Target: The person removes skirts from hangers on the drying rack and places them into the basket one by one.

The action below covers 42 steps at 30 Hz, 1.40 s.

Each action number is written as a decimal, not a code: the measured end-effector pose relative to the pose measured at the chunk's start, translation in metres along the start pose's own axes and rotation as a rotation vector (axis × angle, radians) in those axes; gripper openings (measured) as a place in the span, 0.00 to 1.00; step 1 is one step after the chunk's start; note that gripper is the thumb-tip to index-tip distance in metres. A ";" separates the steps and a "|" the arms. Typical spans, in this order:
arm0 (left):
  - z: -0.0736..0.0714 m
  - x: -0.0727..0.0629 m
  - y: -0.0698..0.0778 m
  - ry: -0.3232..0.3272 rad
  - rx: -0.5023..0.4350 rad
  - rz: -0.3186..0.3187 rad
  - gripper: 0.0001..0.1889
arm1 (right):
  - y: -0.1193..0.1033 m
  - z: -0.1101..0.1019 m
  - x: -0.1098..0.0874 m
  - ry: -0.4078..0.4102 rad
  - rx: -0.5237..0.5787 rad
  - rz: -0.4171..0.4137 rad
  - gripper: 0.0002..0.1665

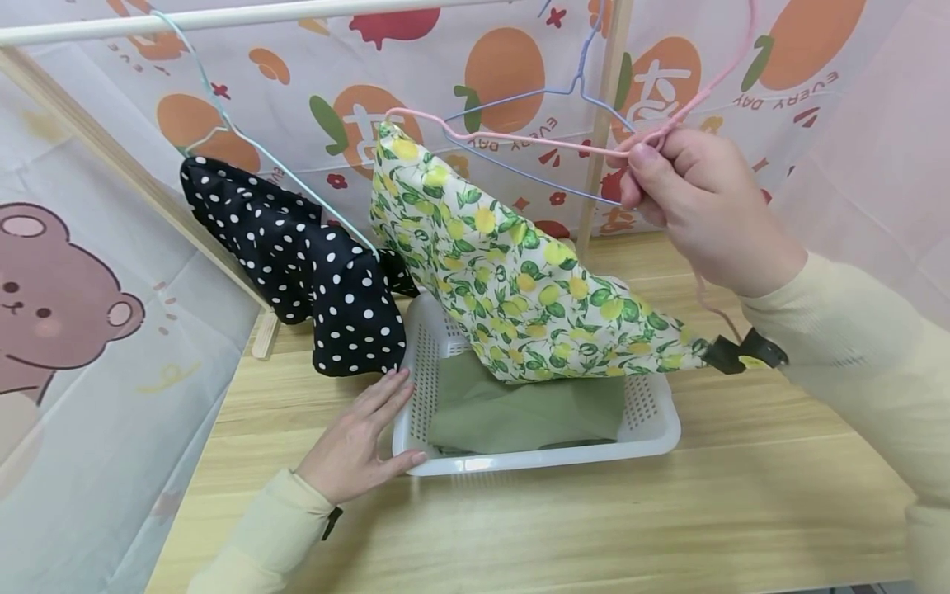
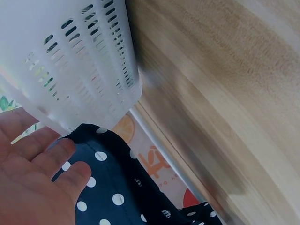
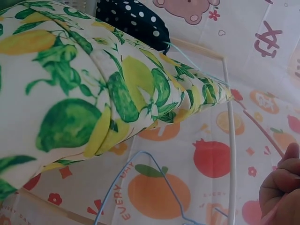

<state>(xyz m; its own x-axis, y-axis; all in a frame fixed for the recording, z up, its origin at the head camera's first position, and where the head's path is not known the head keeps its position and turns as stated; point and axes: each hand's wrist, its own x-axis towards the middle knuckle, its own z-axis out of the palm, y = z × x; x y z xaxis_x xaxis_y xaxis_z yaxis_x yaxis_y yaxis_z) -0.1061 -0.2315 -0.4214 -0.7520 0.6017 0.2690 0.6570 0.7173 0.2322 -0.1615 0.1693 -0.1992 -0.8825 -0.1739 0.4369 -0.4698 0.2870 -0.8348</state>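
Note:
My right hand [image 1: 716,202] grips a pink wire hanger [image 1: 534,143] near its neck, at the upper right of the head view. From the hanger's ends a lemon-print garment [image 1: 512,289] hangs stretched at a slant over the basket. My left hand [image 1: 359,441] lies against the left side of the white basket [image 1: 534,464], its fingers extended along the rim. Just beyond these fingertips hangs a black polka-dot garment [image 1: 359,305] on a mint hanger [image 1: 278,169]. In the left wrist view the dotted fabric [image 2: 110,187] is close beside the left fingers.
Inside the basket lies folded olive-green cloth [image 1: 519,412]. A white rail [image 1: 245,15] on wooden posts [image 1: 601,124] runs across the top. A blue hanger [image 1: 519,169] hangs behind the right hand. The basket stands on a wooden tabletop [image 1: 594,528] before a printed fabric backdrop [image 1: 74,165].

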 end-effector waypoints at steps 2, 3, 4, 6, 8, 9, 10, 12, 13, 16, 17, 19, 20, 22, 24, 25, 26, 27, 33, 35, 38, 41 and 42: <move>-0.001 0.002 -0.002 -0.004 -0.004 0.002 0.48 | 0.000 0.000 -0.001 -0.002 0.005 -0.012 0.17; -0.002 0.002 -0.003 -0.003 -0.004 0.004 0.48 | 0.000 0.000 -0.001 -0.003 0.021 -0.017 0.17; -0.003 0.003 -0.003 -0.003 -0.006 0.007 0.48 | 0.001 0.001 -0.001 -0.004 0.031 -0.021 0.17; -0.004 0.005 -0.005 -0.004 -0.010 0.011 0.48 | 0.002 0.001 -0.001 -0.003 0.065 -0.022 0.17; -0.005 0.006 -0.007 -0.006 -0.012 0.014 0.48 | 0.003 0.001 -0.001 0.002 0.100 -0.022 0.16; -0.006 0.007 -0.008 -0.007 -0.011 0.015 0.48 | 0.004 0.001 -0.001 0.005 0.102 -0.022 0.16; -0.006 0.007 -0.009 -0.008 -0.011 0.015 0.48 | 0.004 0.001 -0.001 0.008 0.100 -0.021 0.16; -0.007 0.009 -0.011 -0.011 -0.011 0.012 0.48 | 0.005 0.001 -0.001 0.019 0.102 -0.015 0.15; -0.007 0.009 -0.011 -0.015 -0.011 0.010 0.48 | 0.006 0.001 -0.003 0.026 0.107 -0.010 0.15; -0.008 0.009 -0.011 -0.022 -0.008 0.006 0.48 | 0.008 -0.002 -0.008 0.044 0.149 0.007 0.14; -0.008 0.009 -0.010 -0.025 -0.007 0.005 0.48 | 0.009 -0.002 -0.009 0.049 0.167 0.010 0.14; -0.009 0.010 -0.010 -0.030 -0.007 0.003 0.48 | 0.010 -0.004 -0.011 0.054 0.186 0.015 0.13; -0.010 0.010 -0.010 -0.030 -0.006 0.004 0.48 | 0.011 -0.004 -0.012 0.053 0.193 0.015 0.13; -0.010 0.010 -0.010 -0.032 -0.004 0.005 0.48 | 0.012 -0.005 -0.014 0.051 0.193 0.013 0.14; -0.011 0.011 -0.010 -0.037 -0.004 0.008 0.48 | 0.013 -0.007 -0.015 0.050 0.188 0.013 0.14; -0.012 0.011 -0.010 -0.039 -0.003 0.013 0.48 | 0.014 -0.007 -0.016 0.051 0.191 0.012 0.14; -0.013 0.012 -0.010 -0.041 0.002 0.018 0.48 | 0.015 -0.008 -0.017 0.052 0.203 0.008 0.13; -0.013 0.013 -0.009 -0.045 0.004 0.024 0.48 | 0.016 -0.008 -0.018 0.056 0.211 0.004 0.13; -0.028 0.023 -0.005 -0.039 0.006 0.054 0.43 | 0.019 -0.011 -0.021 0.070 0.290 -0.022 0.10; -0.037 0.032 -0.004 -0.010 0.001 0.073 0.39 | 0.019 -0.012 -0.022 0.069 0.301 -0.029 0.10; -0.053 0.047 -0.003 0.071 0.018 0.116 0.33 | 0.020 -0.013 -0.023 0.069 0.306 -0.031 0.10; -0.070 0.066 -0.002 0.170 0.024 0.159 0.30 | 0.021 -0.014 -0.024 0.071 0.307 -0.028 0.10; -0.075 0.073 -0.002 0.204 0.025 0.171 0.30 | 0.021 -0.014 -0.024 0.072 0.306 -0.026 0.10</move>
<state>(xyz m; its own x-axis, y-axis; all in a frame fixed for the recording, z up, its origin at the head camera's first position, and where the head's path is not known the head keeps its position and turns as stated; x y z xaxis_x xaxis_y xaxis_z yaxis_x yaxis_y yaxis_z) -0.1583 -0.2154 -0.3319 -0.6020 0.6337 0.4857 0.7705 0.6208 0.1450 -0.1501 0.1926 -0.2225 -0.8747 -0.1070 0.4726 -0.4739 -0.0153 -0.8805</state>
